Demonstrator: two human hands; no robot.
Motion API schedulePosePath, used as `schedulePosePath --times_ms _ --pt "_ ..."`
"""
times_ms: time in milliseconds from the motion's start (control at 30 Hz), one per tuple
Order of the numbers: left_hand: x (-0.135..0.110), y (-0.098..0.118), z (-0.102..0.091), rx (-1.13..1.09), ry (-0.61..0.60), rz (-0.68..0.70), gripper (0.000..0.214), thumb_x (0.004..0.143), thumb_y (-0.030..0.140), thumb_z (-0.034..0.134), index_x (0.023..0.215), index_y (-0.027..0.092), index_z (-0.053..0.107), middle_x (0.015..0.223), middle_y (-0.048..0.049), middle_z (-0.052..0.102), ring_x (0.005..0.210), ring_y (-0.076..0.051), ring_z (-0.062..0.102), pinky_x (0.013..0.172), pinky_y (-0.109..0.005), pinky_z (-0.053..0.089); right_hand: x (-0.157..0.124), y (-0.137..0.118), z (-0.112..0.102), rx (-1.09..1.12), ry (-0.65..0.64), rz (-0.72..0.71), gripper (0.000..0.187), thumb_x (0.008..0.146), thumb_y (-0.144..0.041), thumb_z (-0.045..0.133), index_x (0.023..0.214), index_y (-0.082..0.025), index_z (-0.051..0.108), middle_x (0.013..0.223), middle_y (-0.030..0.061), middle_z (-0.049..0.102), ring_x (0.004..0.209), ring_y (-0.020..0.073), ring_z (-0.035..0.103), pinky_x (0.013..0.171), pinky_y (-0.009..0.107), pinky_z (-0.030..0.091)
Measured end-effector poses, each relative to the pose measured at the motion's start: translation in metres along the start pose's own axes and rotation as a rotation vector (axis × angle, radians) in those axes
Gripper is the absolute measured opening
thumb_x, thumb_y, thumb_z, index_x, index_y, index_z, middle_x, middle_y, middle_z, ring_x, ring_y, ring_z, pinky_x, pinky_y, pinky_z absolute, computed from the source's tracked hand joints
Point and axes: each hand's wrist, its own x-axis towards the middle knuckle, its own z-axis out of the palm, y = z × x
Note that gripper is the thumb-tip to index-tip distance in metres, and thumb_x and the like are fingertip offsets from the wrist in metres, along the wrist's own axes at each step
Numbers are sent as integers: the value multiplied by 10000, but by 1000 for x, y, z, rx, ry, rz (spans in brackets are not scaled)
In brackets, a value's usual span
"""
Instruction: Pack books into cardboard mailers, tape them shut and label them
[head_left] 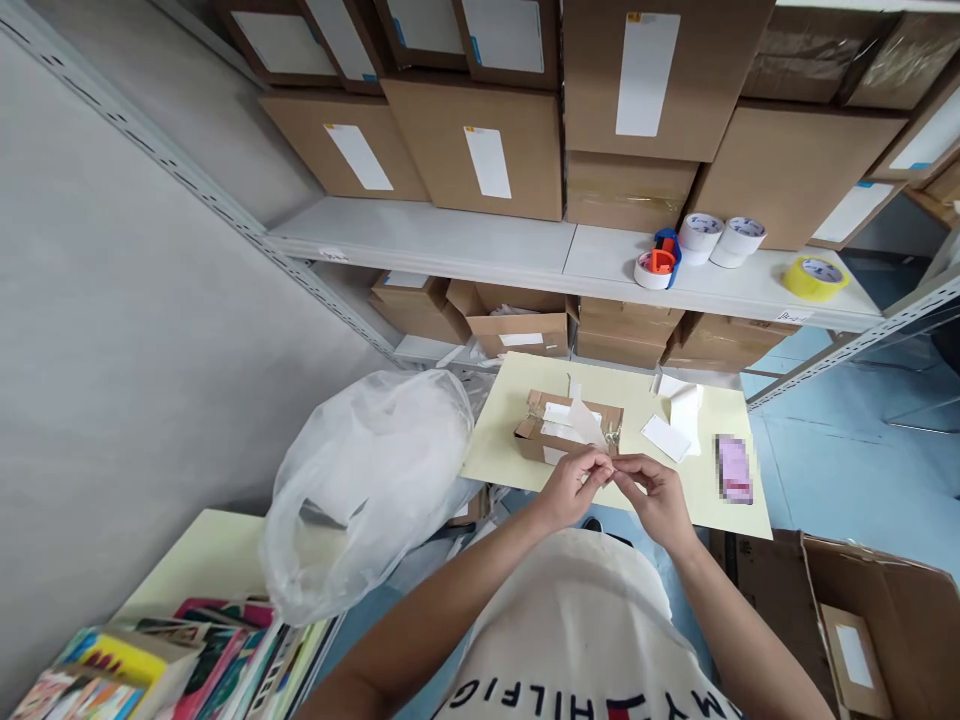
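Note:
My left hand and my right hand meet at the front edge of the pale yellow table. Thumbs and forefingers are pinched together, fingertip to fingertip. A thin white paper slip rises from this pinch, in front of a small cardboard box. How much of the slip lies between the fingers is hidden. White labels and clear tape show on the box. To the right of the box lie a white card and a curled strip of white paper.
A blurred pink item lies at the table's right. Tape rolls, a tape dispenser and cartons occupy the shelf. A large plastic bag bulges at left, above books. An open carton stands lower right.

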Motion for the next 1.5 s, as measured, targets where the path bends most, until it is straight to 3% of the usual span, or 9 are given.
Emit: schedulePosePath --times_ms 133,267,400,567,867,1033,1167,1333,1500 --pt "-1 1 9 17 26 -16 310 913 442 497 707 214 534 716 -26 576 699 -161 533 700 -274 414 4 9 -8 89 -53 75 273 821 -470 669 791 -200 689 787 58 735 745 199 702 735 355 591" --pt "-3 -3 6 -76 60 -164 299 904 453 505 725 220 448 599 26 524 569 -121 491 595 -245 391 13 15 -9 97 -64 85 293 834 -494 644 790 -204 642 780 44 714 742 186 676 727 337 559" --pt "-3 -16 -11 -124 91 -290 273 868 445 546 753 230 425 466 94 415 410 -83 365 461 -216 306 22 21 -9 112 -60 82 300 840 -508 625 805 -210 626 831 47 715 788 192 668 755 345 545" --pt "4 -29 -41 -151 163 -319 254 825 414 580 719 227 445 434 99 443 369 -74 400 442 -206 331 34 28 -12 32 -32 125 282 847 -486 620 797 -208 618 740 31 676 703 174 626 671 315 518" --pt "21 -42 -119 -237 464 -476 227 772 373 630 713 216 477 362 105 497 324 -82 479 598 -274 536 70 25 5 -43 22 192 278 812 -471 646 741 -208 585 550 -46 512 512 110 461 492 244 400" --pt "27 -65 -182 -319 715 -616 242 741 376 644 740 200 478 494 48 612 374 -102 558 478 -242 503 91 30 30 -42 79 292 277 815 -468 646 747 -212 565 482 -72 454 439 97 403 437 236 338" --pt "32 -87 -236 -279 840 -598 248 761 388 627 752 197 469 577 16 661 446 -113 615 566 -276 554 108 34 51 -54 213 305 298 811 -485 645 735 -215 546 486 -71 463 443 98 415 454 239 348" --pt "55 -119 -287 -56 683 -550 225 788 373 628 760 199 488 598 5 666 511 -153 658 598 -294 546 116 41 75 -52 312 336 283 830 -479 639 789 -213 555 527 -67 482 485 103 439 502 247 373" --pt "118 -157 -314 227 407 -514 167 809 270 627 701 206 518 586 11 650 547 -151 640 635 -265 494 111 37 97 -43 351 399 318 812 -517 655 798 -210 570 533 -61 489 490 104 447 492 246 372"
